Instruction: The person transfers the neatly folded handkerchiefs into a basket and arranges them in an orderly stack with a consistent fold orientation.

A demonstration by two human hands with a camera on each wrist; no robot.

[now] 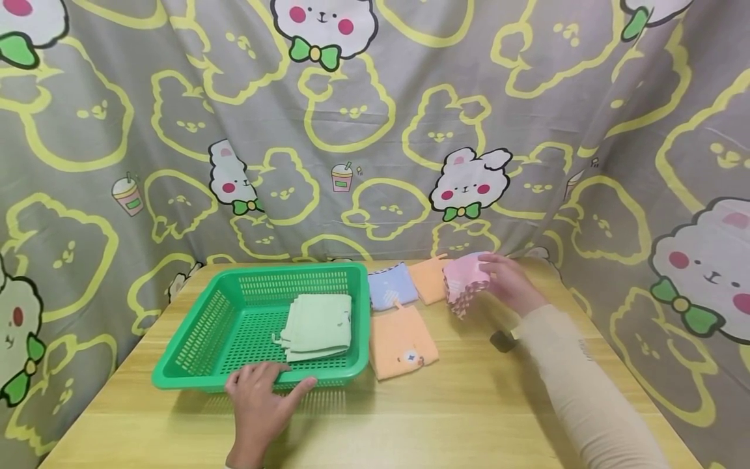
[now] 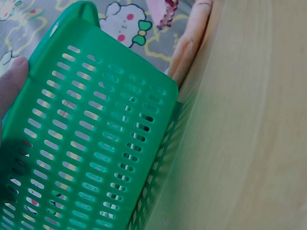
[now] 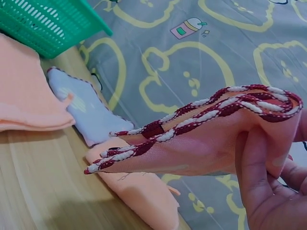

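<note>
My R grip (image 1: 515, 284) pinches one end of the pink cloth (image 1: 465, 273), approx. 3 o'clock of the basket (image 1: 187, 380); L grip (image 1: 260, 405) holds its 6 o'clock rim. I judge the fold could flop loose, b/c its far edges hang unsupported.

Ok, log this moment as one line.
left hand: holds green basket rim | right hand: holds pink cloth | pale green cloth: inside basket

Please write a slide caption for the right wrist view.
Right hand holding a folded pink cloth above the table.
</note>
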